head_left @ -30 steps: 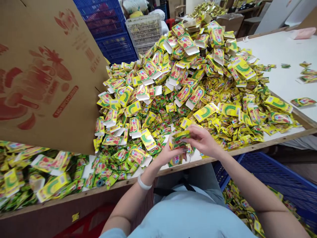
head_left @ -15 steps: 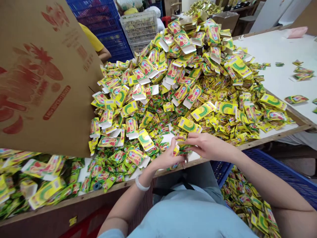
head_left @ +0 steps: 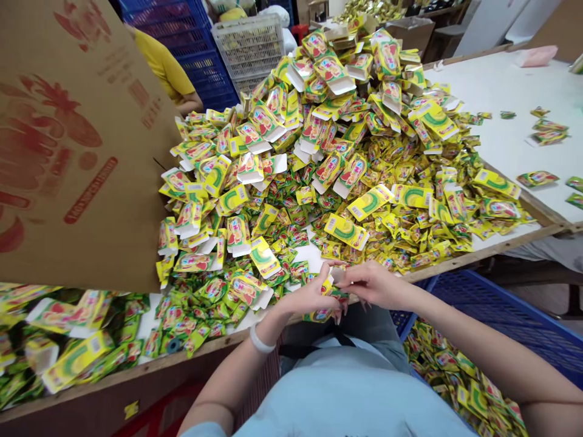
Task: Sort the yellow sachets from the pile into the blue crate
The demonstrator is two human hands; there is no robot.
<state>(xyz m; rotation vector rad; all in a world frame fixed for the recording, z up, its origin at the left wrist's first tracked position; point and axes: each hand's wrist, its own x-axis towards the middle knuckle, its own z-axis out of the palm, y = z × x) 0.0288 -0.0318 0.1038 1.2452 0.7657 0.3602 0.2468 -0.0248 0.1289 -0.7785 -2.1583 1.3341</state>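
Observation:
Near the table's front edge, my left hand [head_left: 310,297] is closed around a small yellow and green candy box [head_left: 328,284]. A pale flap at its open end shows between my hands. My right hand [head_left: 376,284] has its fingers pressed together at that flap; whether it grips the flap or a packet inside is partly hidden by the fingers. Just beyond my hands lie green candy packets [head_left: 298,270] and yellow candy packets [head_left: 392,237], with a flat yellow box [head_left: 347,231] on top.
A tall heap of boxes [head_left: 334,73] rises behind. A big cardboard carton [head_left: 86,182] stands at left, beside a person in a yellow sleeve [head_left: 164,67]. Below the table at right, a blue crate [head_left: 501,309] holds filled boxes. The table's wooden edge [head_left: 483,252] runs in front.
The right hand has moved down and closer to the box's open end, where the pale flap now shows. The left hand keeps its hold. The view has shifted slightly.

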